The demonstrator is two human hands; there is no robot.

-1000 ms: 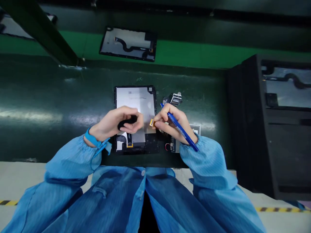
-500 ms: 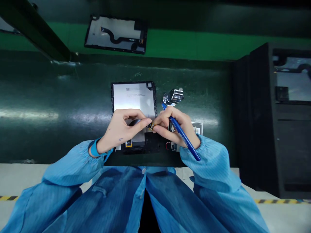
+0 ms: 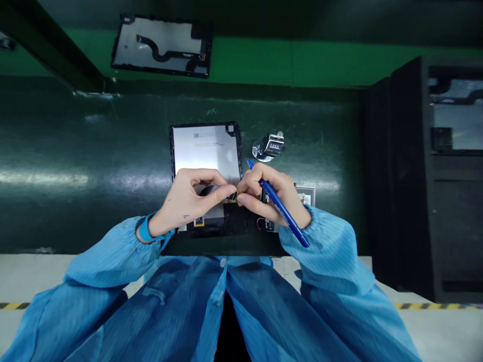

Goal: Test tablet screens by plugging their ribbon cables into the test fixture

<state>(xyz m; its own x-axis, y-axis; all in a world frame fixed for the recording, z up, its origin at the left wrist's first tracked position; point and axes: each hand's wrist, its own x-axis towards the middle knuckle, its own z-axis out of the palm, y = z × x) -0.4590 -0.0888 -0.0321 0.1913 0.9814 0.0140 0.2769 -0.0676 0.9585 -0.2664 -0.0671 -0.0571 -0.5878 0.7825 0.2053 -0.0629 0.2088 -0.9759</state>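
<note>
Below me a display panel point(image 3: 206, 151) lies on the dark green bench, its silvery back up and its lower part partly covered by my hands. My left hand point(image 3: 198, 193) pinches a dark flex cable point(image 3: 208, 190) between thumb and forefinger, over the panel. At the cable's gold-edged connector end, the thumb and forefinger of my right hand point(image 3: 269, 193) are closed together. A blue pen point(image 3: 281, 207) is tucked in that same right hand, slanting across the palm. Under the right hand a circuit board point(image 3: 269, 226) is partly hidden.
A chrome tally counter point(image 3: 269, 147) stands beyond my right hand. Another panel with a flex cable point(image 3: 162, 46) lies on the green strip at the back. A black rack point(image 3: 403, 176) rises on the right, and a dark post point(image 3: 56, 48) on the left.
The view has shifted slightly, so the far panel sits more to the left. My right fingertips have moved a little closer to my left thumb, covering more of the connector.
</note>
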